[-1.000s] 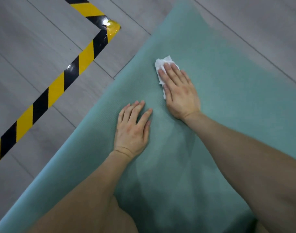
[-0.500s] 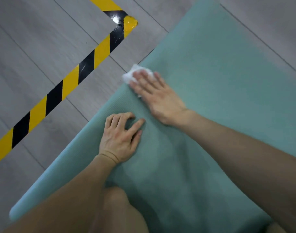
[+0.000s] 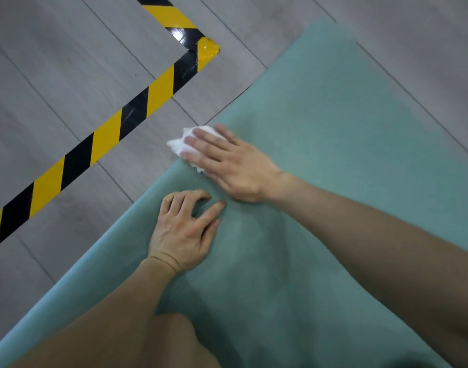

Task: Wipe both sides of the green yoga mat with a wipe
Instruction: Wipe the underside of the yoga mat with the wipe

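**Wipe at the mat's left edge**

Green yoga mat (image 3: 334,155) lay flat on the grey plank floor (image 3: 55,88), running diagonally from the lower left of the view to the upper right. Its long left edge showed a fine ribbed texture.

Right hand (image 3: 227,163): palm down, fingers straight and close together, pressing a crumpled white wipe (image 3: 179,146) against the mat at that left edge. Grip wide and flat, nothing pinched. Part of the wipe stuck out past the fingertips and over the edge, above the floor.

Left hand (image 3: 182,229): on the mat just below the right hand, near the same edge. Heel of the hand down, fingers bent, fingertips resting on the surface. Grip loose and half-curled, with nothing in it.

Both forearms bare. A bare knee (image 3: 174,341) sat at the bottom of the view, on the mat.

Yellow-and-black striped tape (image 3: 102,136) was stuck to the floor left of the mat, turning a corner near the top.
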The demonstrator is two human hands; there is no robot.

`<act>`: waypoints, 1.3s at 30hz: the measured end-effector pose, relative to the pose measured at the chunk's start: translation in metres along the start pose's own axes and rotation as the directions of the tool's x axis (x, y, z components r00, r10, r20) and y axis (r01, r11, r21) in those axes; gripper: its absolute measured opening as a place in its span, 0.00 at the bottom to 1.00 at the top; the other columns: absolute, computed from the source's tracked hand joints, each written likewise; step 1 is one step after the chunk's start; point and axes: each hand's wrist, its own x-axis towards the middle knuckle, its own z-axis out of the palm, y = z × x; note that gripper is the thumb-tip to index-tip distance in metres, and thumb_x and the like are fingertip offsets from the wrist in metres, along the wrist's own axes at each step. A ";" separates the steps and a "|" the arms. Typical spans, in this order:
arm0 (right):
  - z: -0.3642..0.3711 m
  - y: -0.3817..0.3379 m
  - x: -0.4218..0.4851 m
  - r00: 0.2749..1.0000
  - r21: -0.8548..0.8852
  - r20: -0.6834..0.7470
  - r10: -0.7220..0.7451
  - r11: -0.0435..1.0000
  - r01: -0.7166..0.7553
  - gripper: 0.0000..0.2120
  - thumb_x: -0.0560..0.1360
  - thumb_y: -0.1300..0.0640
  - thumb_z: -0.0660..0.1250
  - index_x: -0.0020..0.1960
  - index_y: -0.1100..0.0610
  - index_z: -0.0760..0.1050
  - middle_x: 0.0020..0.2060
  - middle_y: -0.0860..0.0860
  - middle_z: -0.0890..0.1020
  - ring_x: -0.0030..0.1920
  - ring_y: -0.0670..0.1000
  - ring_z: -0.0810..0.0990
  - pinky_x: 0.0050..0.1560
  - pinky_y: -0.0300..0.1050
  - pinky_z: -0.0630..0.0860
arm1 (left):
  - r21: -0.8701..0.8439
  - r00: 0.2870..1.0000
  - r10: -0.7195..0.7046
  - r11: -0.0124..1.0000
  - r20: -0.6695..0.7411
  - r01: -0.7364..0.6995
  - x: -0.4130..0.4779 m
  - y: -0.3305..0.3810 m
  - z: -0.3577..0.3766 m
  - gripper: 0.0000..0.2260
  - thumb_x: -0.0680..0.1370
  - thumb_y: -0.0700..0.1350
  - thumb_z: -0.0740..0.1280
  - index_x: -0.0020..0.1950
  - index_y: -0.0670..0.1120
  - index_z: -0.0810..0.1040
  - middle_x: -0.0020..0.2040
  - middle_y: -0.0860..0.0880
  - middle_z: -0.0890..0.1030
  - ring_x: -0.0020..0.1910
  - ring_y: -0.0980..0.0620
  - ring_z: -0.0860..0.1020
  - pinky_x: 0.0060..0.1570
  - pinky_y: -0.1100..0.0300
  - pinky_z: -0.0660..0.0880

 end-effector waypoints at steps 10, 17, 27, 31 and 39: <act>-0.023 0.085 0.016 0.749 0.058 -0.160 0.643 0.764 -0.643 0.27 0.87 0.49 0.45 0.78 0.56 0.70 0.81 0.58 0.66 0.84 0.62 0.57 0.84 0.62 0.49 | -0.015 1.000 0.001 1.000 0.002 -0.001 0.004 -0.005 0.003 0.16 0.80 0.51 0.69 0.67 0.52 0.83 0.62 0.44 0.78 0.57 0.38 0.75 0.61 0.41 0.69; -0.016 0.110 -0.020 0.863 -0.034 -0.078 0.500 0.864 -0.503 0.29 0.87 0.49 0.45 0.87 0.52 0.50 0.86 0.55 0.53 0.86 0.58 0.50 0.83 0.65 0.49 | -0.012 1.000 -0.002 1.000 0.004 0.002 0.004 -0.004 0.004 0.16 0.80 0.51 0.69 0.67 0.52 0.83 0.62 0.44 0.77 0.57 0.38 0.75 0.61 0.41 0.69; 0.006 -0.035 -0.070 0.961 0.187 0.015 0.276 0.944 -0.273 0.28 0.89 0.50 0.52 0.87 0.54 0.51 0.86 0.56 0.51 0.86 0.55 0.46 0.84 0.59 0.49 | 0.016 1.000 -0.010 1.000 0.026 0.009 0.001 -0.006 0.004 0.16 0.80 0.52 0.69 0.68 0.52 0.82 0.63 0.43 0.77 0.57 0.37 0.75 0.61 0.41 0.69; -0.001 0.025 -0.108 0.942 0.013 0.015 0.335 0.942 -0.335 0.28 0.89 0.47 0.47 0.87 0.51 0.49 0.86 0.53 0.51 0.86 0.52 0.48 0.84 0.60 0.49 | 0.017 0.999 -0.015 1.000 0.029 0.014 0.009 -0.007 0.004 0.16 0.81 0.52 0.68 0.68 0.52 0.82 0.63 0.43 0.77 0.58 0.37 0.75 0.62 0.41 0.68; 0.015 -0.065 -0.090 0.890 0.162 -0.019 0.455 0.880 -0.446 0.28 0.88 0.51 0.48 0.86 0.58 0.51 0.86 0.56 0.52 0.86 0.57 0.48 0.84 0.61 0.49 | 0.051 1.000 -0.007 0.999 0.028 0.005 0.007 -0.010 0.004 0.16 0.82 0.52 0.66 0.67 0.50 0.81 0.63 0.42 0.76 0.58 0.36 0.75 0.62 0.41 0.68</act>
